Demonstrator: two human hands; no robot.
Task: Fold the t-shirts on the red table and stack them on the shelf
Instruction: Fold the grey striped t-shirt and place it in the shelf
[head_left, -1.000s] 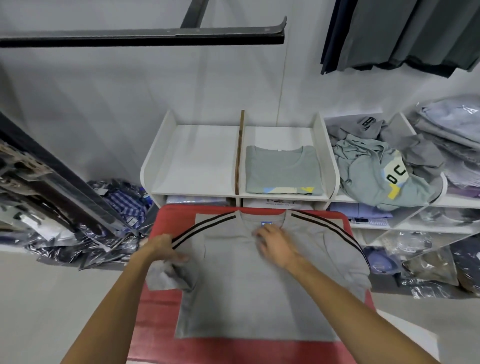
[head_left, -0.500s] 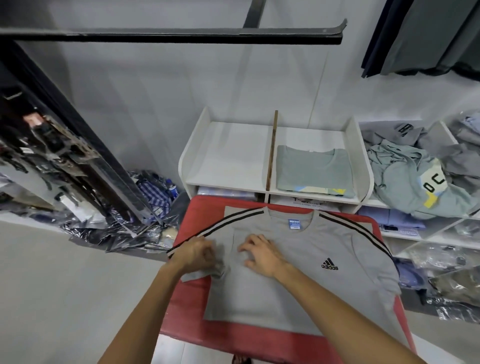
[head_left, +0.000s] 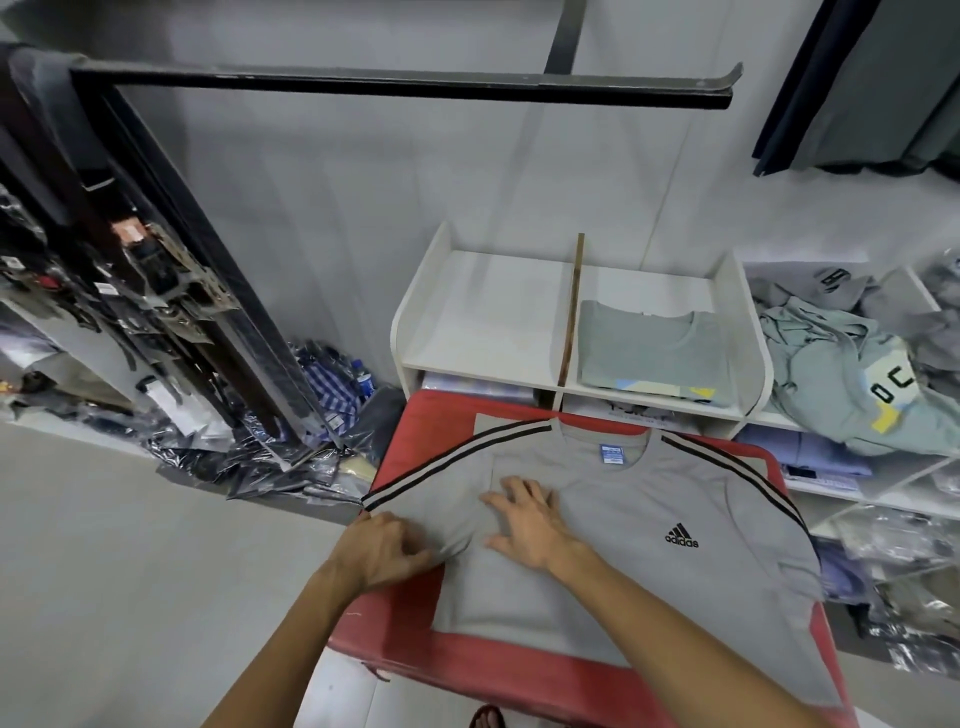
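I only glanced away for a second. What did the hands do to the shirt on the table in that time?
The left hand pulled the bunched left sleeve out flat and now pinches its lower edge. The right hand slid from the collar down and left to press the chest beside that sleeve. The shirt stays spread face up, unfolded, on the red table; the folded shirt on the shelf is untouched.
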